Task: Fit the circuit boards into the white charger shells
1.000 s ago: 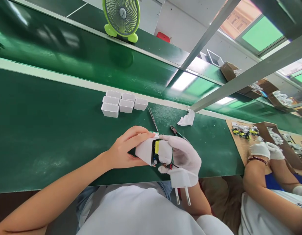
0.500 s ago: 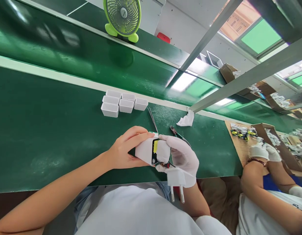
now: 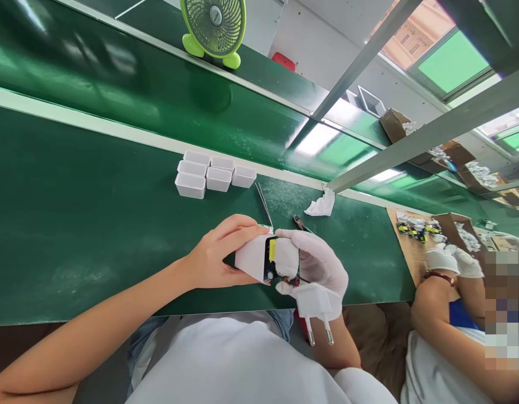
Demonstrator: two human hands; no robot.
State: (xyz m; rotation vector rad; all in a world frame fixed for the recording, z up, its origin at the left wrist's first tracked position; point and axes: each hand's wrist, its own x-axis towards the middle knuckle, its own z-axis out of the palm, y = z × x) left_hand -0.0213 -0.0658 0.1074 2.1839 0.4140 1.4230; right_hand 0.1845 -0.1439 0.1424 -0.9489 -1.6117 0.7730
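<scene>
My bare left hand (image 3: 212, 252) is wrapped round a white plastic adapter housing (image 3: 251, 259), its open end facing right. At that end sits a circuit board assembly (image 3: 272, 251) with a yellow-wrapped part and black edges. My right hand (image 3: 326, 261), in a white glove, is closed round a rounded white piece against the housing's open end. Below that hand hangs a white two-pin plug cover (image 3: 315, 302), its metal pins pointing down; thin dark and red wires show beside it. What the gloved fingertips press on is partly hidden.
Several white plastic cases (image 3: 191, 185) stand beyond my hands. Tweezers (image 3: 264, 203), cutting pliers (image 3: 300, 222) and a crumpled white cloth (image 3: 321, 203) lie on the green bench. A co-worker's gloved hands (image 3: 442, 258) are at the right, by circuit boards on cardboard (image 3: 404, 249).
Both my hands and the adapter parts have shifted slightly right. The plug cover has swung a little, its pins now slanting further right. A gap at the housing's end looks slightly wider.
</scene>
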